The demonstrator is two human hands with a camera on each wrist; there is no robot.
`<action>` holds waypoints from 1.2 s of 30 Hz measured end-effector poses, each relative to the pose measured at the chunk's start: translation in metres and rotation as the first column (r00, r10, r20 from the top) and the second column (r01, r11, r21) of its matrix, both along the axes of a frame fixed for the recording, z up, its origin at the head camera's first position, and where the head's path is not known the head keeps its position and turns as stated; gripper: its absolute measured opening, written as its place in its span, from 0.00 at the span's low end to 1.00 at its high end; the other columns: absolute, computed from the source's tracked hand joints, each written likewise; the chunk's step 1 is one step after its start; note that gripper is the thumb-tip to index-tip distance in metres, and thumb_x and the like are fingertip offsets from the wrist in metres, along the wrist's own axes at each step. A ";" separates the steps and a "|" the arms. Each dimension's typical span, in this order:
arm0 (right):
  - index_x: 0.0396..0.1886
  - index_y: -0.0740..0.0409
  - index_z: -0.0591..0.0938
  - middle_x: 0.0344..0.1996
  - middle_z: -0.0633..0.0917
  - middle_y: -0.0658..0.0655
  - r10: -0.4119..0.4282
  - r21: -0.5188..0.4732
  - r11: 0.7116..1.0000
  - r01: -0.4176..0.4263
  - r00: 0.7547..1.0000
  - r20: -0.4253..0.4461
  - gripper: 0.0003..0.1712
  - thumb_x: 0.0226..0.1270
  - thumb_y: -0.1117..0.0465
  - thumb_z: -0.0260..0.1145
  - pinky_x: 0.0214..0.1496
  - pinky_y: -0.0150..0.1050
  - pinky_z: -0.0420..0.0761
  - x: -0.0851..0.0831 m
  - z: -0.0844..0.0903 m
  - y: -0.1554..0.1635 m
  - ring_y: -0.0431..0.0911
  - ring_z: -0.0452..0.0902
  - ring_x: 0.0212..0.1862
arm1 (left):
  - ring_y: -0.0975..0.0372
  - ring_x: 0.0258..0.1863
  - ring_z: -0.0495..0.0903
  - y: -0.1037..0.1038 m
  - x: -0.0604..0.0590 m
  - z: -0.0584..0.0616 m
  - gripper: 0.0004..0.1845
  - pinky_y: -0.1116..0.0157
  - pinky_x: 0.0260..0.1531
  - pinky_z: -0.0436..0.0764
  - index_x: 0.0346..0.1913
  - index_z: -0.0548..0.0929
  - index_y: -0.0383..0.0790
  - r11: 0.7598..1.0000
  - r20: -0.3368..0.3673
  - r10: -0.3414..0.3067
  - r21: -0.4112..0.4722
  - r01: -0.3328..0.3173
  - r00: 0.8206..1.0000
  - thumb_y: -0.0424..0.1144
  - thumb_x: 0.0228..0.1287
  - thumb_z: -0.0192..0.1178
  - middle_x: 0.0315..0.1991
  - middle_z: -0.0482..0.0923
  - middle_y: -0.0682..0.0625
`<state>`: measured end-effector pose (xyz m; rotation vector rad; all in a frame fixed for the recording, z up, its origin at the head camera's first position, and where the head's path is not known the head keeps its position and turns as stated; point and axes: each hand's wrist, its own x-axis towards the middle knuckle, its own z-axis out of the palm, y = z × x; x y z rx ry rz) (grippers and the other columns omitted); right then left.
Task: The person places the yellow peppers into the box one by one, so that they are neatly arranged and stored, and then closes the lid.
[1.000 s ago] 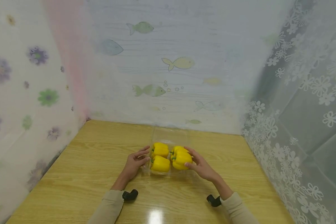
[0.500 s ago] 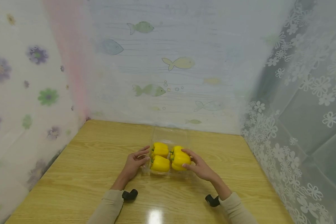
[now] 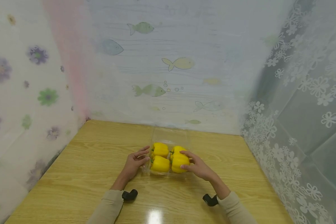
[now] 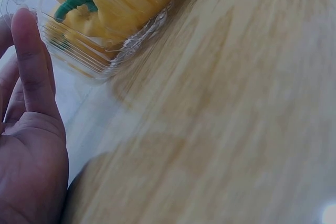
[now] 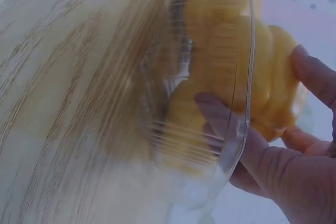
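A clear plastic clamshell box (image 3: 170, 136) lies on the table with its lid folded back. Inside, on its left side, are a rear yellow bell pepper (image 3: 160, 150) and a front yellow bell pepper (image 3: 160, 164). My right hand (image 3: 199, 168) grips another yellow bell pepper (image 3: 179, 161) at the box's front right, thumb on the near side and fingers on the far side. It partly covers a pepper (image 3: 177, 149) behind it. At the box's left edge, my left hand (image 3: 133, 163) rests with fairly straight fingers; its thumb (image 4: 32, 61) touches the rim.
The wooden table (image 3: 106, 146) runs back to a curtain (image 3: 170, 77) printed with fish. Flowered sheets stand at left (image 3: 44, 93) and right (image 3: 305, 124). A black wrist device (image 3: 130, 195) sits by each sleeve.
My right hand has brought its pepper slightly left and toward me, lower into the front right of the box. The left hand and the other peppers keep their places.
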<state>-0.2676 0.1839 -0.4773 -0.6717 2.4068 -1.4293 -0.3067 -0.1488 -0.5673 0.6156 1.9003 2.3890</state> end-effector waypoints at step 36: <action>0.77 0.58 0.67 0.75 0.61 0.72 -0.003 0.078 0.997 -0.009 0.987 0.158 0.35 0.74 0.61 0.66 0.60 0.57 0.80 -0.002 0.008 -0.010 0.71 0.58 0.73 | 0.67 0.36 0.79 0.000 -0.004 -0.004 0.24 0.73 0.26 0.78 0.64 0.75 0.20 1.000 -0.030 0.004 -0.005 -0.004 1.000 0.30 0.70 0.64 0.76 0.63 0.35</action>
